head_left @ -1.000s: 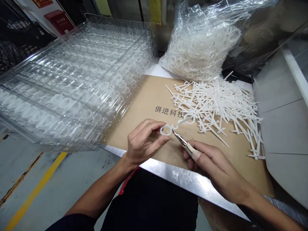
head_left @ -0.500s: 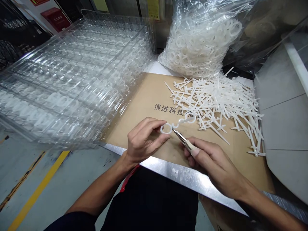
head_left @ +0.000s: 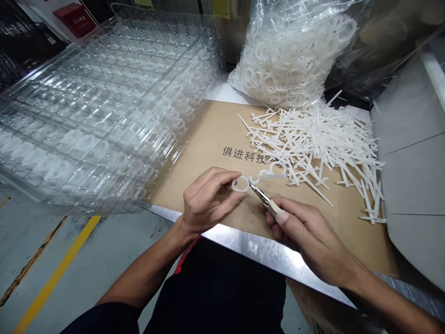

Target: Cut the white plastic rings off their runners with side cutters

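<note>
- Left hand (head_left: pixel 208 202) was curled and closed, and a white plastic piece (head_left: pixel 259 175) was pinched in it at the ring end. The piece was seen as a ring joined to a curved, hooked arm, which reached forward and to the right of that hand, toward the pile.
- Right hand (head_left: pixel 309 236) was clenched round a pair of small snips (head_left: pixel 260 194) with a pale grip (head_left: pixel 274 208). Their steel tips were brought up to the ring, but whether they touched it or stood just beside it could not be told. No finished cut was shown.
- Two hands, one held piece and one pair of snips were counted.
- Ahead of the right hand, a pile of loose white plastic strips (head_left: pixel 313 144) was spread out, too tangled to be counted.
- Beyond that pile, one clear bag of white plastic rings (head_left: pixel 288 60) was propped, its contents uncounted.
- Left of the left hand, one stack of clear plastic trays (head_left: pixel 104 116) was set, with white pieces seen in its compartments; the layers could not be counted.
- Beneath both hands, one cardboard sheet (head_left: pixel 215 130) was laid on the surface, and its steel edge (head_left: pixel 264 253) was seen nearer the body than either hand.
</note>
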{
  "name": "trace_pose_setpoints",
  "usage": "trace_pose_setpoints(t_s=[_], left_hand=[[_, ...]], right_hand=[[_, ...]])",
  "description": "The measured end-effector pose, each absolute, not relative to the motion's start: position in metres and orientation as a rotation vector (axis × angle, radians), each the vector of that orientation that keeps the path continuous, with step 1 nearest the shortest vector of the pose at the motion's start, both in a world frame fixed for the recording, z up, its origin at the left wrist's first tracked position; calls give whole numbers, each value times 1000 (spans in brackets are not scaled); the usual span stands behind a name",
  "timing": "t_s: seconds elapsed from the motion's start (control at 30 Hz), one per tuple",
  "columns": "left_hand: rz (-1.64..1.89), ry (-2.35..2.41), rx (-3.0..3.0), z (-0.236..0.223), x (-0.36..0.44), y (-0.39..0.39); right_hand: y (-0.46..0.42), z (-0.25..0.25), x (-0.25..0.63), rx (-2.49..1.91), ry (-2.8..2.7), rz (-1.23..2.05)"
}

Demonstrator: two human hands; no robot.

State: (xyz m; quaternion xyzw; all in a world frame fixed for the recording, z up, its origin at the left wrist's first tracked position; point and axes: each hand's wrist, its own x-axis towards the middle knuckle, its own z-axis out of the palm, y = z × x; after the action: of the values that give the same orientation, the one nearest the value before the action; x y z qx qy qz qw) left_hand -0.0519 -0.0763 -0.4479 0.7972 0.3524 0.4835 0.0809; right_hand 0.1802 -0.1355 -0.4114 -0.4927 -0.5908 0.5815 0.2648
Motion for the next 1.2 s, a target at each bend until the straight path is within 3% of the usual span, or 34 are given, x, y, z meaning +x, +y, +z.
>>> trace_pose_setpoints(t_s=[1.2], left_hand=[[1433,1032,2407,-449,-51,-76]], right_hand=[[-136,-413,180,-1321,-1605,1559]])
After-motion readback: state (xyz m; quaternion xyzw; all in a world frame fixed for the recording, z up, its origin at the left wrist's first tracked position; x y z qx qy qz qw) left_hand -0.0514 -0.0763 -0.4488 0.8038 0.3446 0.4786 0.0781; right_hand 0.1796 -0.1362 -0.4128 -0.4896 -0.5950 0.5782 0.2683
